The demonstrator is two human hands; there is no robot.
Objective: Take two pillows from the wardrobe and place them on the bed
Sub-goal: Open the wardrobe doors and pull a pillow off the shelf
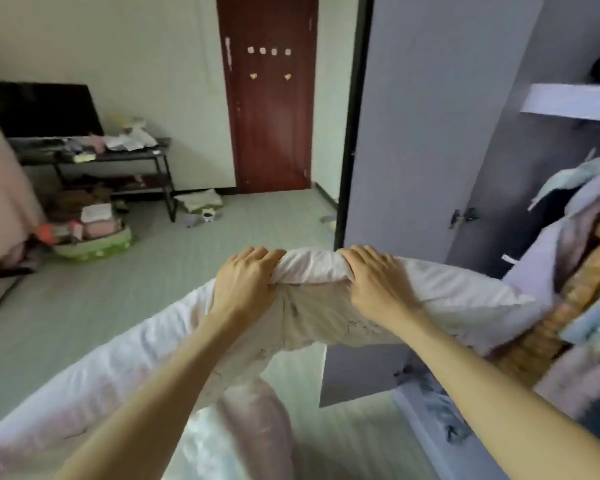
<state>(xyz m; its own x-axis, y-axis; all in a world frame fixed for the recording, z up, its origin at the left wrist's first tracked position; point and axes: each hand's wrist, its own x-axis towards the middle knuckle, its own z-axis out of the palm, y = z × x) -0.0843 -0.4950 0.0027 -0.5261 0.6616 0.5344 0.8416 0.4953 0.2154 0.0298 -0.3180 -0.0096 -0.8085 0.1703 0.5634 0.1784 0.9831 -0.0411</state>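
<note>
Both hands, left (pixel 244 285) and right (pixel 378 282), grip a white pillow (pixel 312 299), fingers (pixel 257 255) curled over its far edge beside the wardrobe (pixel 430 133).

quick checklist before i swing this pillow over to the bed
1. Left hand grips the white pillow: ok.
2. Right hand grips it too: ok.
3. Pillow out of the wardrobe: its right end lies by the stacked bedding; cannot tell.
4. Floor ahead free of clutter: ok.
5. Landing spot on the bed: cannot tell.
6. Second pillow out: cannot tell.
</note>
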